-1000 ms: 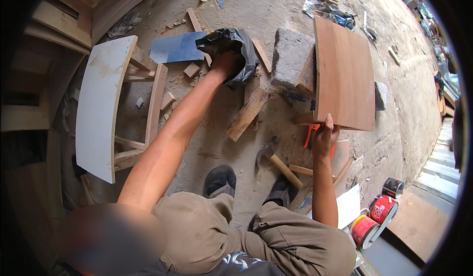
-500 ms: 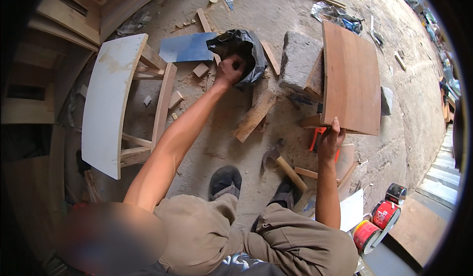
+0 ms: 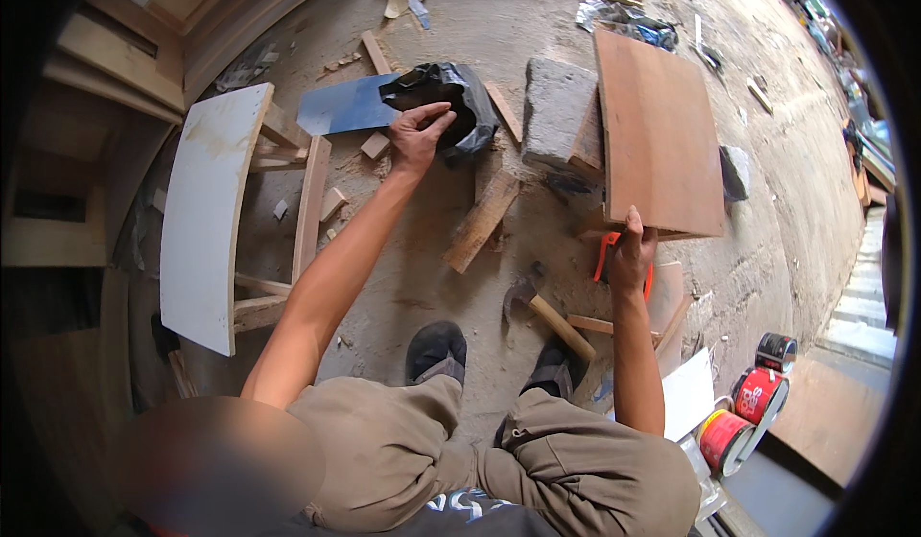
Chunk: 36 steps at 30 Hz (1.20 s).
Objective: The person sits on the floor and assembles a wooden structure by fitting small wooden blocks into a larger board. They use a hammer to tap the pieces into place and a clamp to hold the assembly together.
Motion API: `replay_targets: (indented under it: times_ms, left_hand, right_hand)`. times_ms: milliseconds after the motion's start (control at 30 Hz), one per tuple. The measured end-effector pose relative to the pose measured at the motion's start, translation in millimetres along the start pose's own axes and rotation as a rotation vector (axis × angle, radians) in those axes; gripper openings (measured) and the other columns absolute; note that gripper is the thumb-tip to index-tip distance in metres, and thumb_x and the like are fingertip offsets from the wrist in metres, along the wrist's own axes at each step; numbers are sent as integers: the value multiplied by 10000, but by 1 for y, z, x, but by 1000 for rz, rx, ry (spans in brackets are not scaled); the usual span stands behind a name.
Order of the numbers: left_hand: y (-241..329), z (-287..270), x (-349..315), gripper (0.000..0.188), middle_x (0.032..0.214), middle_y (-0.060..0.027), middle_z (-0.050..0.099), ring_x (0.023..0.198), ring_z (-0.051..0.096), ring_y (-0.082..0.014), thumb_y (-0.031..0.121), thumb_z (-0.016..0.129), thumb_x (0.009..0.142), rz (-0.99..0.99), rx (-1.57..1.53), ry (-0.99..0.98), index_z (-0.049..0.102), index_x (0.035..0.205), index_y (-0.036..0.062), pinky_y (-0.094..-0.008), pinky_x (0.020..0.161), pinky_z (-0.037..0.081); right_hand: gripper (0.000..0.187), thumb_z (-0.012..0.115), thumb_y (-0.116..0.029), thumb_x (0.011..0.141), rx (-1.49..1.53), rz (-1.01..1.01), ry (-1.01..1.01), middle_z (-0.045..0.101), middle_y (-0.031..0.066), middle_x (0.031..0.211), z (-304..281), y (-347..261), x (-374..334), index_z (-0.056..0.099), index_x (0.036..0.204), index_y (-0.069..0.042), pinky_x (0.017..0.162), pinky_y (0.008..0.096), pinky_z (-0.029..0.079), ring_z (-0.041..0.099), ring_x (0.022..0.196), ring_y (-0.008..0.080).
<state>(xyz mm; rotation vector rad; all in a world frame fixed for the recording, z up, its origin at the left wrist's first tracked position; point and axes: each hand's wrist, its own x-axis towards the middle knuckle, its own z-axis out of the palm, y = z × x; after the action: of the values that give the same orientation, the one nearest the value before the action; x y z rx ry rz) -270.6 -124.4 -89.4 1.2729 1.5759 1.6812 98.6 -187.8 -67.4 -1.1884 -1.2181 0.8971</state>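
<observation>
Holding the near edge of a brown board (image 3: pixel 662 134) beside a grey block (image 3: pixel 556 115), the right hand (image 3: pixel 633 254) has its fingers clamped on. The left hand (image 3: pixel 417 139) has fingers pinched together at the open black bag (image 3: pixel 476 110); I can't tell if they hold anything.

White letters on red can (image 3: pixel 761 391), nr floor's (image 3: pixel 767 278) rt edge, only partly legible. Adj. red/yellow can (image 3: pixel 721 438) & small blk can (image 3: pixel 776 351): label print too small/blurry. Dk shirt (image 3: pixel 460 513): white lettering, partly hidden, can't be read w/ certainty.
</observation>
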Motion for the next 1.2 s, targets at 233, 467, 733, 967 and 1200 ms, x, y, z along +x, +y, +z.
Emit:
replay_targets:
  times_ms: [233,467,733,967,1200]
  left_hand:
    - [17,-16,14,187,877,-6,751,776,650,-34,157,771,895,-58,122,-29,776,1040,38,-181,724,501]
    - [111,52,-18,117,1030,-54,733,946,672,-117,46,698,926,340,-10,-306,724,1038,24,-254,798,531]
    - [141,140,-85,142,1099,-139,731,1115,678,-265,6,709,887,450,-108,-667,729,1027,12,-354,949,528]
    - [126,143,-88,117,1139,-147,728,1132,677,-249,55,679,934,352,-67,-702,753,1018,18,-348,976,518]
    - [122,143,-93,122,1140,-140,730,1129,681,-244,51,685,932,379,-20,-669,760,1027,38,-337,959,532]
  right_hand:
    - [422,577,-286,993,144,75,-32,614,106,1177,13,-13,-1,587,1215,73,981,335,427,554,1068,181]
    - [392,637,-245,968,191,139,-2,627,78,1174,4,-13,1,598,1219,53,982,320,428,557,1084,157]
    - [413,697,-202,967,428,144,-51,644,75,1217,7,-22,-3,554,1299,-2,991,309,445,584,1129,158]
    - [462,726,-246,952,459,176,-109,645,76,1247,-5,-12,-2,546,1317,-28,988,319,457,594,1142,165]
    - [631,823,-149,845,220,39,-161,614,97,1288,-3,-10,-11,486,1365,-29,1010,344,475,595,1162,187]
